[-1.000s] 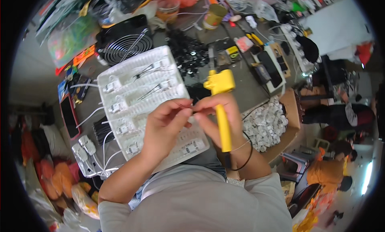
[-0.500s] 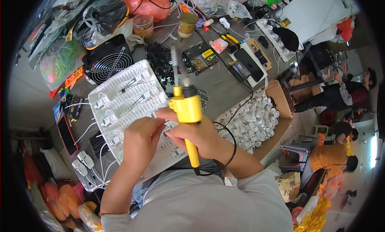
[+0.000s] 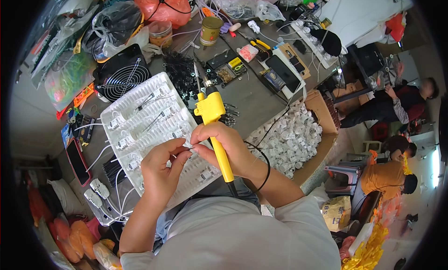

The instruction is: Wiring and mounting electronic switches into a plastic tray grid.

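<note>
My right hand grips a yellow soldering iron whose thin tip points away toward the far side of the bench. My left hand meets it fingertip to fingertip, and both pinch a small part that I cannot make out. Under the hands lies a white ridged tray with several small white components and black leads set in its grooves.
A black fan grille sits beyond the tray, a heap of black parts beside it. A cardboard box of white pieces stands at my right. A phone and white plugs lie left. Other people sit far right.
The view has shifted so the bench sits lower and closer. My right hand has tilted the soldering iron more upright, and both hands stay together over the tray.
</note>
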`<action>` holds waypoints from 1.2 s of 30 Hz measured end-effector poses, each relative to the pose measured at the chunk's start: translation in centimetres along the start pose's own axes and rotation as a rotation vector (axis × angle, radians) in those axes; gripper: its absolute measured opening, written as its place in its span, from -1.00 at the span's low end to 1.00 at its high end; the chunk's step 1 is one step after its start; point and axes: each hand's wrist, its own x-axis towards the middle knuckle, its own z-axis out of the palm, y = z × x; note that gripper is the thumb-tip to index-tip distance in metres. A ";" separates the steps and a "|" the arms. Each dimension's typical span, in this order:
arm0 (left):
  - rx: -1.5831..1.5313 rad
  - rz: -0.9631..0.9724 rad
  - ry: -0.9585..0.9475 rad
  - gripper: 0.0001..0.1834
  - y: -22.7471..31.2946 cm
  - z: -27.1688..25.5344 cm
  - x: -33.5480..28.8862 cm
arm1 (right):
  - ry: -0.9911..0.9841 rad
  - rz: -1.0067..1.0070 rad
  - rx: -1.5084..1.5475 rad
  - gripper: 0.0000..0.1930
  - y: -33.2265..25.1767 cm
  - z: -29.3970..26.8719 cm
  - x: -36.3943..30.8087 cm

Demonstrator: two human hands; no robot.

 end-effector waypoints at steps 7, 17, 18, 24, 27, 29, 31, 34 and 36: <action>-0.087 -0.071 -0.018 -0.64 -0.2 -0.1 -0.2 | -0.001 -0.023 0.065 -0.62 -0.3 0.1 -0.1; 0.000 -0.015 -0.020 -0.61 -1.2 -1.0 0.1 | 0.033 -0.037 -0.069 -0.60 0.8 1.2 1.2; -0.008 -0.014 -0.031 -0.59 -1.2 -1.2 0.2 | 0.026 -0.036 -0.046 -0.59 0.8 1.3 1.4; 0.294 0.010 0.031 -0.68 -3.6 -4.0 2.9 | 0.032 -0.050 -0.211 -0.60 3.3 1.4 3.0; 0.453 0.086 0.091 -0.81 -5.2 -5.0 5.0 | 0.034 0.026 -0.231 -0.62 4.3 1.3 4.3; 0.547 0.173 0.017 -0.82 -6.5 -5.2 5.8 | 0.089 0.045 -0.234 -0.72 4.8 1.7 5.1; 0.562 0.193 0.021 -0.82 -7.3 -4.6 6.2 | 0.059 0.030 -0.260 -0.72 5.2 1.9 5.8; 0.655 0.218 -0.005 -0.83 -8.4 -3.7 6.7 | -0.013 0.066 -0.290 -0.67 5.6 2.6 6.2; 0.679 0.202 -0.029 -0.83 -9.1 -3.5 6.9 | -0.030 0.088 -0.302 -0.68 5.9 3.0 6.3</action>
